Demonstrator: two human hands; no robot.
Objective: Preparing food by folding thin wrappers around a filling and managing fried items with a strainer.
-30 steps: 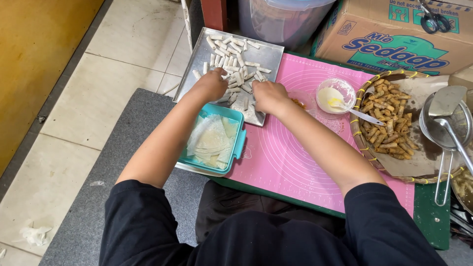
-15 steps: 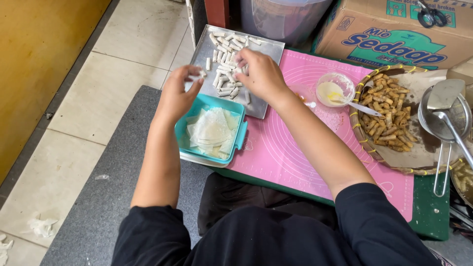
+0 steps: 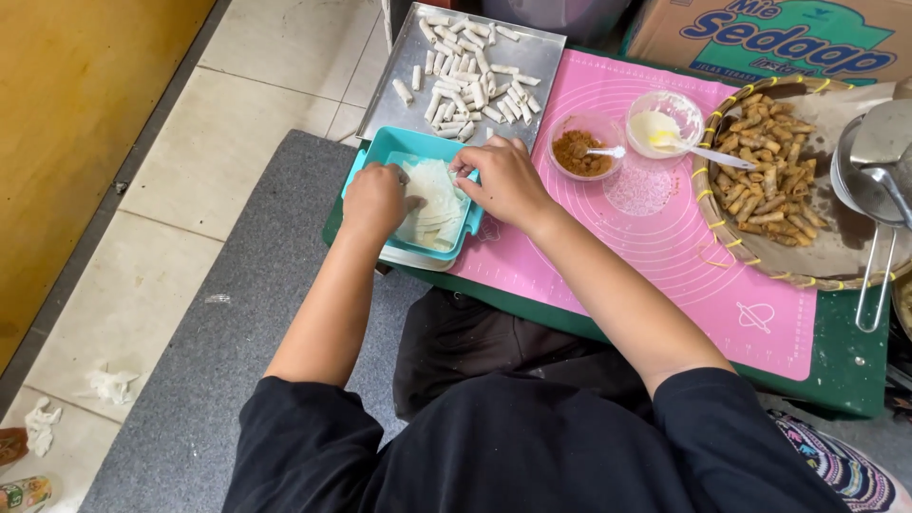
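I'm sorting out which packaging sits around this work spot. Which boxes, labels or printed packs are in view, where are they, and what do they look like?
Cardboard box: top right, behind the pink mat and woven tray; brown, with blue lettering and a green band.
Small pack: bottom left corner on the floor; partly cut off, green and yellow, kind unclear.
No screens or signs.

A low green tabletop (image 3: 836,366) stood over a pale tiled floor (image 3: 204,152) with a grey mat (image 3: 228,361) beside it. A pink silicone rolling mat (image 3: 684,256) covered most of the tabletop. A rectangular metal tray (image 3: 394,90) of small white rolls lay at its far left corner, partly overhanging. A teal plastic container (image 3: 380,152) sat at the left edge. A round woven basket (image 3: 731,252) of fried rolls rested at the right. Crumpled white tissue scraps (image 3: 109,385) lay on the floor tiles.
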